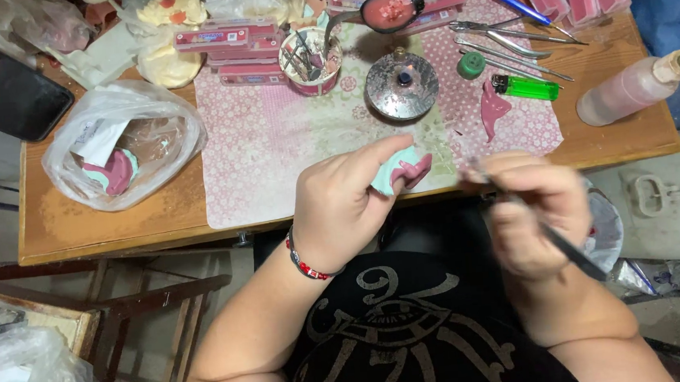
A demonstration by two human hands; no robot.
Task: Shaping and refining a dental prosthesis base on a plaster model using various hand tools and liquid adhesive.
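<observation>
My left hand [341,203] grips a small mint-green and pink dental model [401,170] just above the near edge of the wooden table [100,222]. My right hand [537,212], blurred by motion, is closed around a thin dark-handled metal tool [575,255] whose tip points left toward the model. The tool's tip is too blurred to tell whether it touches the model. A red bead bracelet sits on my left wrist.
A patterned mat [271,140] covers the table middle. On it stand a round metal burner [402,87], a cup of instruments [310,60], a green lighter [527,86], metal tweezers [506,40] and pink wax boxes [232,50]. A plastic bag [122,143] lies left, a bottle [631,87] right.
</observation>
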